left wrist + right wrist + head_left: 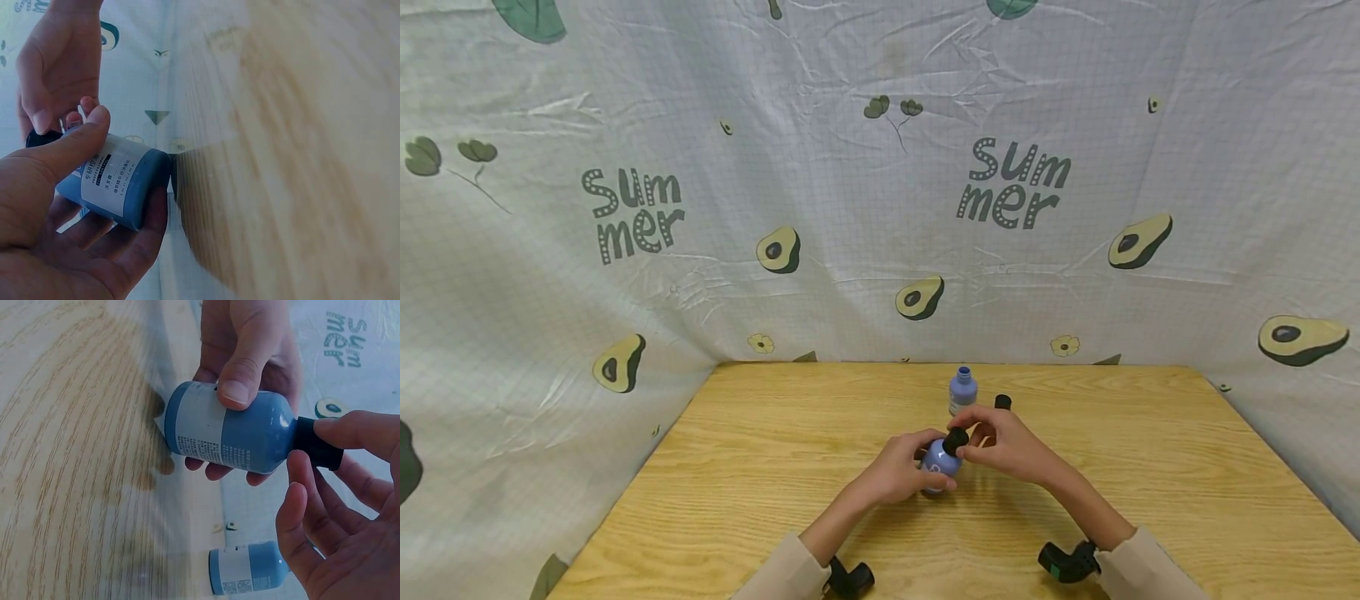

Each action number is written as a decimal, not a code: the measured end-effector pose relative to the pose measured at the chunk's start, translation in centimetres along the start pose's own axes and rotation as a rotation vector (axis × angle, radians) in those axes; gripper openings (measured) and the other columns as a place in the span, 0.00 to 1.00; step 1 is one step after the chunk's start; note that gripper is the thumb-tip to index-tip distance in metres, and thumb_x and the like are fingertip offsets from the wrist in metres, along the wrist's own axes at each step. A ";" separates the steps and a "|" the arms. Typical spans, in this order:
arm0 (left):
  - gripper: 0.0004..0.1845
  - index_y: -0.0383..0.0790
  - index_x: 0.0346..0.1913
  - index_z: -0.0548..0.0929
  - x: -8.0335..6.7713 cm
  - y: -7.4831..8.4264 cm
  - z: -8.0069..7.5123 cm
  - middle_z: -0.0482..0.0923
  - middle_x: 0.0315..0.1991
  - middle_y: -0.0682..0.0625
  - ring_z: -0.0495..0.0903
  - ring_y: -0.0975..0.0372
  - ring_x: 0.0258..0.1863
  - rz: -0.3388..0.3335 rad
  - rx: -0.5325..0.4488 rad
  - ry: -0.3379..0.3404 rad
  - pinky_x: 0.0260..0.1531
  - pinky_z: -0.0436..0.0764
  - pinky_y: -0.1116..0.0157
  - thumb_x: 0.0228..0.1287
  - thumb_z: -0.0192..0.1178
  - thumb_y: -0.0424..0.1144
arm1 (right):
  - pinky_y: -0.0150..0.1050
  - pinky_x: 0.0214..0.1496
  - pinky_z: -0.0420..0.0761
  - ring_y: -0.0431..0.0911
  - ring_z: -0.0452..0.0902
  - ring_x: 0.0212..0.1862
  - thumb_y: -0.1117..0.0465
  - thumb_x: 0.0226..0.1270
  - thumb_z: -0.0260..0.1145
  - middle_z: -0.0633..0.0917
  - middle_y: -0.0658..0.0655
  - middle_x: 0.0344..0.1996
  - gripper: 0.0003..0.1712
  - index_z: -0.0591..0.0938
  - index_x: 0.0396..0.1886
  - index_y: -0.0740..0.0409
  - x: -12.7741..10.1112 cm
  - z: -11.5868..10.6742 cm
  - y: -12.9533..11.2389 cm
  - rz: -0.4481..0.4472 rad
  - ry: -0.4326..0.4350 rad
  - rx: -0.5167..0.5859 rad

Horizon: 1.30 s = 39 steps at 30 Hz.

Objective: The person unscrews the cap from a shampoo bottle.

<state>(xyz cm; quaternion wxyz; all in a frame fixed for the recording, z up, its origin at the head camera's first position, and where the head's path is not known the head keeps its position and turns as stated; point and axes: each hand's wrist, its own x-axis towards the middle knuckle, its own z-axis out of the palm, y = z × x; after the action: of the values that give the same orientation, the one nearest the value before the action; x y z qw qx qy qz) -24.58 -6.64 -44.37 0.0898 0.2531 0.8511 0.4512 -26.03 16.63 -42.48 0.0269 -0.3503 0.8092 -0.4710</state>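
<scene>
A small blue bottle point(938, 467) with a white printed label is held just above the wooden table point(760, 467), near the middle of its near half, tilted so that its black cap point(956, 440) points up and to the right. The left hand point(901, 471) wraps the bottle's body, thumb across the label and fingers curled underneath, as the right wrist view shows plainly. The right hand point(1003, 442) pinches the cap between thumb and fingertips, its other fingers loosely bent below. The step in hand looks like turning the cap on the bottle's neck; whether it is being tightened or loosened cannot be told. To do it well, the left hand should grip the body firmly without squeezing it, keeping the neck raised so nothing runs out, while the right hand keeps the cap square to the neck and turns it with the fingertips rather than the whole wrist. Just beyond the hands stands a second blue bottle point(962, 390), upright and uncapped, and a loose black cap point(1002, 402) lies on the table just to its right. A pale cloth point(850, 208) printed with avocados and the word "Summer" hangs behind and at both sides of the table.
</scene>
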 end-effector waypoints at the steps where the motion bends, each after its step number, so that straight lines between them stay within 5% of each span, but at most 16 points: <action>1: 0.28 0.44 0.65 0.81 0.0 0.0 0.0 0.85 0.57 0.47 0.85 0.54 0.54 0.000 -0.003 0.000 0.47 0.84 0.64 0.62 0.76 0.40 | 0.34 0.38 0.82 0.39 0.79 0.37 0.64 0.70 0.70 0.84 0.67 0.50 0.18 0.81 0.56 0.67 0.0 0.0 0.0 -0.004 -0.004 0.008; 8: 0.29 0.43 0.66 0.80 0.0 -0.1 0.0 0.85 0.57 0.46 0.84 0.55 0.53 -0.012 -0.023 -0.006 0.44 0.83 0.65 0.62 0.76 0.40 | 0.34 0.38 0.82 0.40 0.80 0.37 0.67 0.69 0.69 0.83 0.71 0.53 0.21 0.80 0.59 0.70 0.0 -0.1 -0.1 -0.008 -0.017 0.043; 21: 0.29 0.45 0.66 0.81 0.0 -0.1 0.0 0.85 0.56 0.46 0.85 0.56 0.52 -0.012 -0.025 -0.006 0.44 0.83 0.66 0.62 0.75 0.40 | 0.35 0.38 0.82 0.37 0.80 0.35 0.58 0.67 0.74 0.86 0.60 0.46 0.18 0.83 0.53 0.61 0.1 0.1 0.3 0.037 0.046 -0.051; 39: 0.29 0.44 0.66 0.81 0.0 0.0 0.0 0.85 0.56 0.47 0.85 0.55 0.53 -0.019 -0.024 -0.004 0.44 0.83 0.65 0.62 0.75 0.40 | 0.35 0.39 0.83 0.41 0.81 0.37 0.66 0.69 0.70 0.82 0.71 0.55 0.24 0.78 0.62 0.67 0.0 0.1 0.1 0.006 0.004 0.054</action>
<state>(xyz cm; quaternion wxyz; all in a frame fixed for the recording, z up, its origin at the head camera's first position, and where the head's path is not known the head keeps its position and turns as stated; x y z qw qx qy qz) -24.57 -6.64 -44.39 0.0990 0.2447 0.8477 0.4601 -26.06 16.59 -42.62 0.0361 -0.3462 0.7973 -0.4931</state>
